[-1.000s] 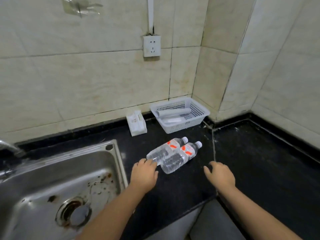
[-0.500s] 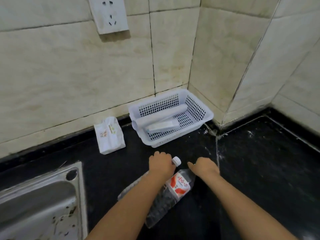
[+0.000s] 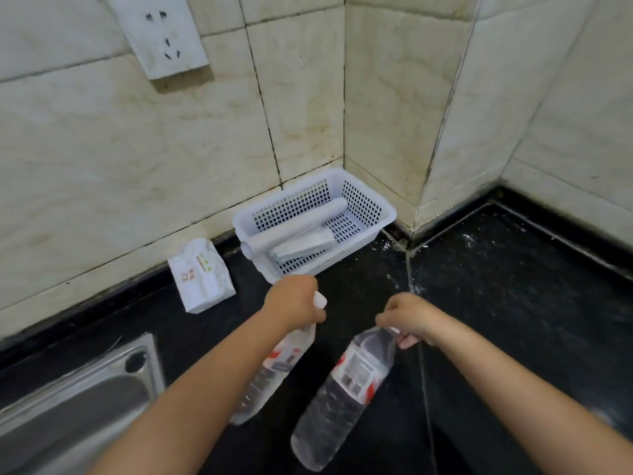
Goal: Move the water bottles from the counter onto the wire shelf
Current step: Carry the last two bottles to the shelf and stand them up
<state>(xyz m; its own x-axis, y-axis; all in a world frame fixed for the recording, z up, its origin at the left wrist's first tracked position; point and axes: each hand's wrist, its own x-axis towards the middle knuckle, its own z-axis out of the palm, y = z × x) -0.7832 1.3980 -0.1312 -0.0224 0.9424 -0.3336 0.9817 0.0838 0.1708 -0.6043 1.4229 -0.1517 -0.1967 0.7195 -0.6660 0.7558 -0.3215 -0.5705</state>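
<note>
Two clear plastic water bottles with red and white labels hang by their necks over the black counter [image 3: 513,303]. My left hand [image 3: 294,299] grips the neck of the left bottle [image 3: 274,368], whose white cap pokes out beside my fingers. My right hand [image 3: 407,317] is closed around the cap end of the right bottle [image 3: 346,389], which tilts down and to the left. My left forearm hides part of the left bottle. No wire shelf is in view.
A white perforated plastic basket [image 3: 363,200] with a white roll and a flat pack stands in the tiled corner. A white tissue pack [image 3: 202,275] lies by the wall. A steel sink [image 3: 78,399] is at the lower left. A wall socket [image 3: 161,32] hangs above.
Both hands have closed on the bottle necks and lifted the bottles apart; half a second ago the bottles lay side by side on the counter. The view has come closer.
</note>
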